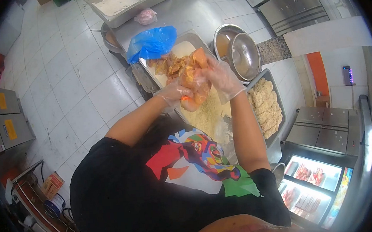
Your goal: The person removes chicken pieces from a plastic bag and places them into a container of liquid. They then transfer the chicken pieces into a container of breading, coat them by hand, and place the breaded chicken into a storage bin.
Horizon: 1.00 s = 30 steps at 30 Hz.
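Note:
Both hands wear clear plastic gloves. Raw, orange-marinated chicken (198,87) is held up between them over a metal tray (204,40). My left hand (174,94) closes around its lower left side, while my right hand (223,75) grips it from the right. Crumbly pale-yellow breading (207,114) lies in the tray below. More marinated chicken pieces (162,67) rest at the tray's far left, beside a crumpled blue plastic bag (153,43). The chicken partly hides the fingertips of both hands.
Metal bowls (245,56) stand right of the tray. A grey tub (282,105) holds breaded lumps. Across the steel table (187,12) are a pink bag (146,16) and a flour-filled tray (101,19). A lit display case (313,184) stands at lower right.

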Motion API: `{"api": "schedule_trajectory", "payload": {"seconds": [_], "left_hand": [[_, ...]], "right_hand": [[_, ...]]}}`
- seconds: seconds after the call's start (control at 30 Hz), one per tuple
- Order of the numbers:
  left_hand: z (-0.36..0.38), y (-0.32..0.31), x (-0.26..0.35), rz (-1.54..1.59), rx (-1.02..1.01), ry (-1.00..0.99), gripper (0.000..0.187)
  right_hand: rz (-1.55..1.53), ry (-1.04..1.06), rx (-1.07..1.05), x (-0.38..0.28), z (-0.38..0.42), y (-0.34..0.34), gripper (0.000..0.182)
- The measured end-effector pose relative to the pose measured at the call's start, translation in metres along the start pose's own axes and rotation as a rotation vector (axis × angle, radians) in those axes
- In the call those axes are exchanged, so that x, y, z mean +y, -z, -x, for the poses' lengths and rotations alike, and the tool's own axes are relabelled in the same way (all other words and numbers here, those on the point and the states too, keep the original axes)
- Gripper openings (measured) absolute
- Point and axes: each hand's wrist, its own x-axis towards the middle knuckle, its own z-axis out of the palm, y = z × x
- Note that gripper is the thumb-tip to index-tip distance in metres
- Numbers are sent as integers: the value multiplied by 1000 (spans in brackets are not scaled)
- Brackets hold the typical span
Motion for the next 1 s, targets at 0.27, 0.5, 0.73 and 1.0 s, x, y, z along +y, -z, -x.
{"api": "schedule_trajectory", "payload": {"seconds": [0.27,0.5,0.73,1.0], "left_hand": [[-19,2,-7,149,46,34,59],[-22,0,-14,414,131,214,51],[-28,3,1,125,-158,335,38],[-21,-40,17,-244,203,192,41]], "right_hand": [[-360,-249,-196,39,-27,-26,72],[-308,-334,73,34,-31,-48,56],[-332,-413,329,59,-41,-60,50],[-32,-321,131,100,-33,-81,83]]}}
